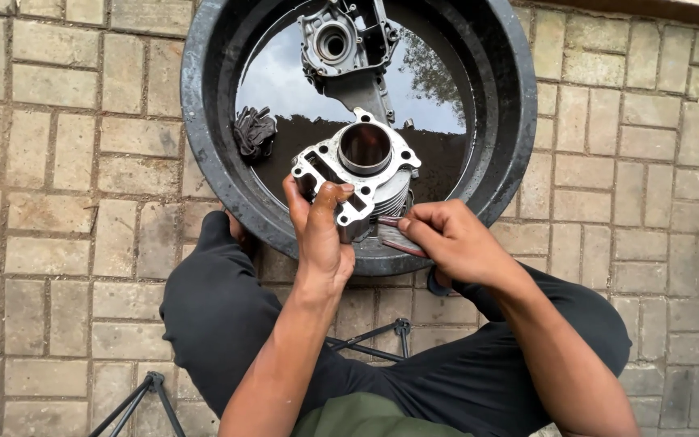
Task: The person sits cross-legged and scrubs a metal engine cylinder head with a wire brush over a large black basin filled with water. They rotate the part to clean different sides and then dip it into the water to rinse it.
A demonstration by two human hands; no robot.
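L hand point(321, 239) grips engine cylinder point(363, 170) | R hand point(446, 239) pinches blade point(394, 239) | over basin point(212, 105)

This looks like an outdoor yard used as an informal repair spot: the ground is brick paving point(58, 162), with sky and tree branches mirrored in the dark liquid of a black round basin point(220, 154). Metal engine parts, a finned cylinder block point(362, 166) and a crankcase cover point(345, 44), sit over and in the basin.
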